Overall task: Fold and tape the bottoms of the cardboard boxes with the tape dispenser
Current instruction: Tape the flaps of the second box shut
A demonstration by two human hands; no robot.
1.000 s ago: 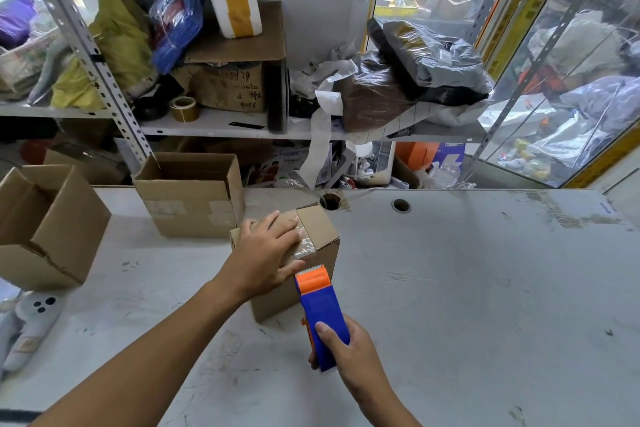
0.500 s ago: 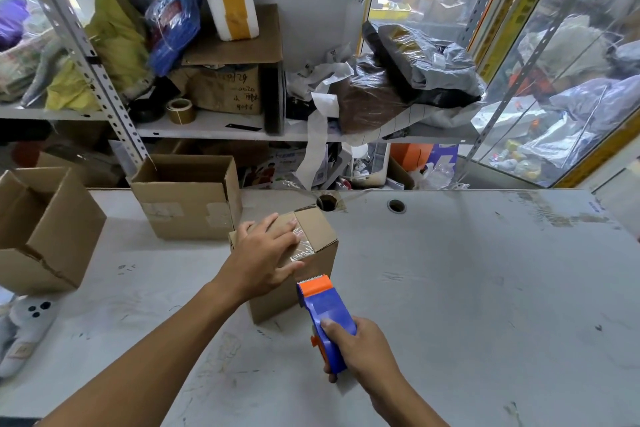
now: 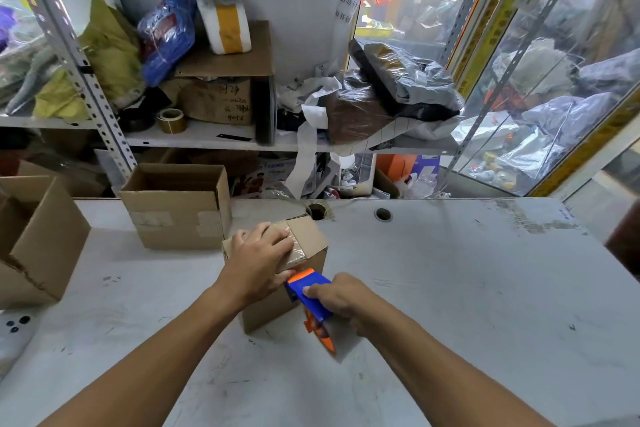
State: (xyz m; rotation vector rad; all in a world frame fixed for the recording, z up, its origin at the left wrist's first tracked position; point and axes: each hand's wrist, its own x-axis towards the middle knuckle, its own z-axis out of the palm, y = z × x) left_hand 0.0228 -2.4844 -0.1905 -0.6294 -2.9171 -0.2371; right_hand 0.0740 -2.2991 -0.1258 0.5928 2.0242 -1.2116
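Observation:
A small cardboard box [image 3: 313,236] stands flaps-up near the middle of the grey table [image 3: 450,288], with a strip of clear tape along its top seam. My left hand [image 3: 258,262] lies flat on the box top and presses it down. My right hand [image 3: 341,298] grips a blue and orange tape dispenser [image 3: 311,291], held against the box's near front face just below the top edge. The lower part of the dispenser is blurred.
An open cardboard box [image 3: 178,206] stands behind and to the left. Another open box [image 3: 38,239] lies tilted at the far left edge. A white object [image 3: 14,333] rests at the left front. Cluttered shelves [image 3: 207,139] rise behind the table, which has two cable holes [image 3: 382,215].
My right hand has turned the tape dispenser and brought it up against the box's front face. The left hand stays pressed on the box top.

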